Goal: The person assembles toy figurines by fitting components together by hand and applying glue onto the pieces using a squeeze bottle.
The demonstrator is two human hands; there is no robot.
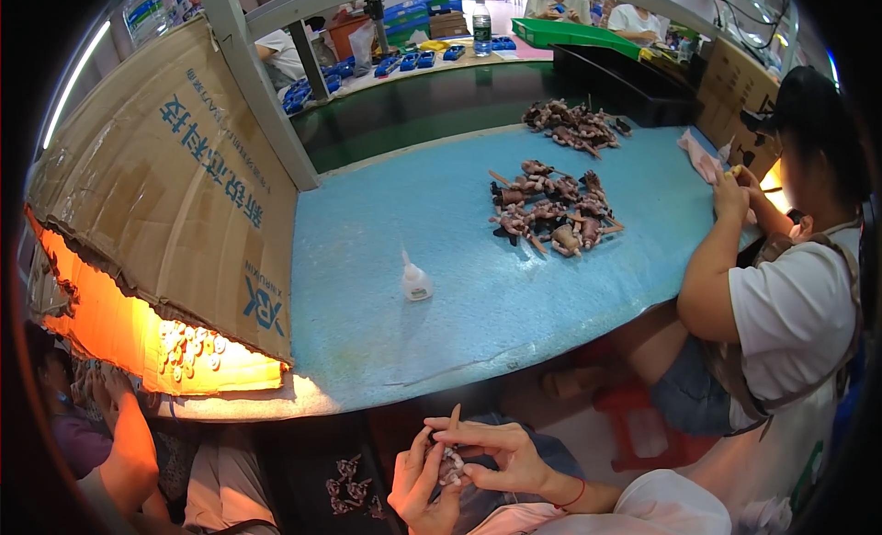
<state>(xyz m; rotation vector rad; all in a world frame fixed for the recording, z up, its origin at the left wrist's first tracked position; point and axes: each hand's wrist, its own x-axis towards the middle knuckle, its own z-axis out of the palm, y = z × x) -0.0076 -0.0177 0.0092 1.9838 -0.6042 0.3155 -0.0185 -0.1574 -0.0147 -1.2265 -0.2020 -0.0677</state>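
Observation:
Just off the near edge of the table, my two hands are close together around a small pinkish-brown figurine. My left hand curls its fingers about it from the left. From the other side my right hand, with a red string at the wrist, pinches it between thumb and fingers. A flat tan stick pokes up between the fingers; whether it is joined to the figurine cannot be seen. Below the table, to the left of my hands, several similar small figurines lie on a dark surface.
On the blue tabletop stand a small white nozzle bottle and two piles of figurines. A big cardboard sheet walls off the left. Co-workers sit at both sides. A black tray lies at the far right.

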